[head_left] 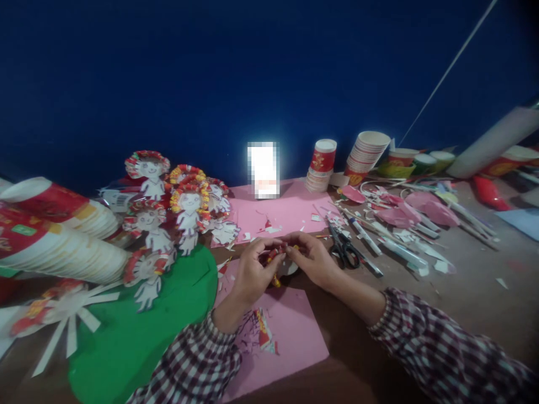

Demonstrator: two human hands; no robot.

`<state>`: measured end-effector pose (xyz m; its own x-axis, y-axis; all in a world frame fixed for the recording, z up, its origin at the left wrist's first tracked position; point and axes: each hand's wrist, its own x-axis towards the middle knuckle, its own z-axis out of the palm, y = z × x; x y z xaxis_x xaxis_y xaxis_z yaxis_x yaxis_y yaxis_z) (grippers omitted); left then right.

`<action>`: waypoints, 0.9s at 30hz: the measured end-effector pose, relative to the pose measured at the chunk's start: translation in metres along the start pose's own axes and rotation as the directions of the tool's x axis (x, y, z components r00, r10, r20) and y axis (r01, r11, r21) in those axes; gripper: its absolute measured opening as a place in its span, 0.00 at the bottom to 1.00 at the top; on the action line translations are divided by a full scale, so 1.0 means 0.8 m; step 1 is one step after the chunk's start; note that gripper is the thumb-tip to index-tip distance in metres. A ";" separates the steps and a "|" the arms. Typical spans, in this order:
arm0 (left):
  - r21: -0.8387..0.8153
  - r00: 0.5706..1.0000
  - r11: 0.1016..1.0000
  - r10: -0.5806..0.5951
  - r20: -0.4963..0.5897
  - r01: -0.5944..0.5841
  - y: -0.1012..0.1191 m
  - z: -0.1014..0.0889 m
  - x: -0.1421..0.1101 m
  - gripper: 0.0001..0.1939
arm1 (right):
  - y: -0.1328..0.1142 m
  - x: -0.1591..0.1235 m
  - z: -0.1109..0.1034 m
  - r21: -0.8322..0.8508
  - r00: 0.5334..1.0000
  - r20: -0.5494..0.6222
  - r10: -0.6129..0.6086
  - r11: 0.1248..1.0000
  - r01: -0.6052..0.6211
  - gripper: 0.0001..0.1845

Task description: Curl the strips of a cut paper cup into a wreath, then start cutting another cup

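Note:
Both my hands meet over the table around a small paper-cup cutout with a whitish middle and curled red and yellow strips. My left hand has its thumb and fingers closed on the strips at the left side. The fingers of my right hand pinch the upper edge, close to the left fingertips. Part of the cutout is hidden behind the fingers. Below it lies a pink sheet with dark marks and a red and yellow paper scrap.
Several finished-looking paper dolls stand at left by a green sheet and stacked paper cups. Black-handled scissors, a marker and paper scraps lie at right. More cup stacks line the blue wall. A bright, pixelated screen stands centrally.

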<state>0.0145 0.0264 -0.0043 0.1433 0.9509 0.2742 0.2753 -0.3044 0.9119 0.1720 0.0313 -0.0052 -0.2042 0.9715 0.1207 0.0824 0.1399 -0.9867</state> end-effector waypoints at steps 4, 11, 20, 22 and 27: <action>0.027 0.999 1.000 -0.013 0.032 0.012 0.003 0.000 -0.001 0.11 | -0.001 0.000 0.000 0.029 0.999 -0.011 0.037 0.999 -0.037 0.10; -0.024 0.999 0.999 -0.040 0.002 0.040 -0.003 0.003 -0.002 0.09 | 0.000 0.000 0.000 0.014 0.999 -0.026 0.023 1.000 -0.023 0.09; -0.066 0.998 0.996 -0.060 -0.007 0.059 0.000 0.004 -0.002 0.10 | -0.006 0.000 0.003 0.101 0.995 -0.035 0.093 0.991 -0.089 0.08; -0.065 0.999 0.997 -0.052 -0.009 0.051 0.000 0.004 -0.002 0.10 | -0.007 -0.001 0.004 0.124 0.993 -0.029 0.114 0.986 -0.110 0.08; -0.059 0.998 0.997 -0.055 -0.005 0.055 0.000 0.003 -0.002 0.10 | -0.008 -0.001 0.004 0.089 0.997 -0.037 0.072 0.994 -0.068 0.07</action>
<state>0.0164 0.0251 -0.0052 0.1227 0.9666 0.2250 0.2266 -0.2480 0.9419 0.1684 0.0287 0.0005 -0.1611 0.9855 0.0536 0.0086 0.0557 -0.9984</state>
